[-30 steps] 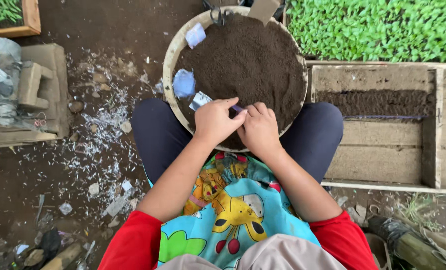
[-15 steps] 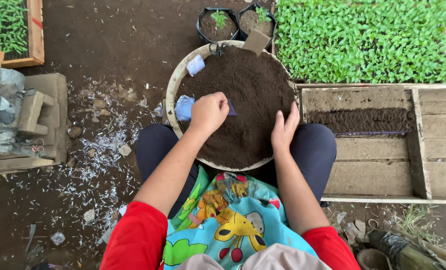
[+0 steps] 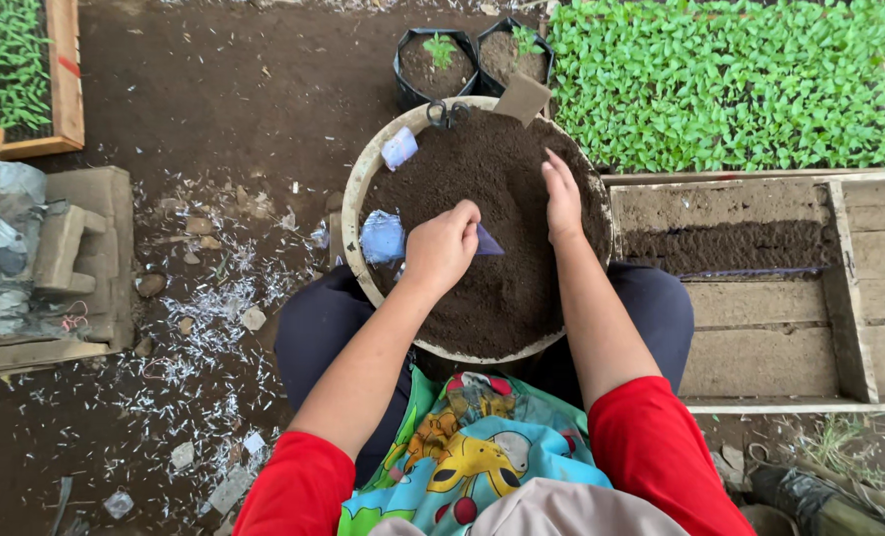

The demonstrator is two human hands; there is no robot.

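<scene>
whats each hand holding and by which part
The left hand pinches a small dark plastic bag by one end. The right hand holds nothing and lies flat on the soil.

The bare brown dirt ground [image 3: 234,109] is strewn with pale paper shreds [image 3: 199,328]; two black soil-filled seedling bags [image 3: 472,55], a green seedling bed [image 3: 730,79] and a weathered wooden tray [image 3: 760,328] are set on it
</scene>
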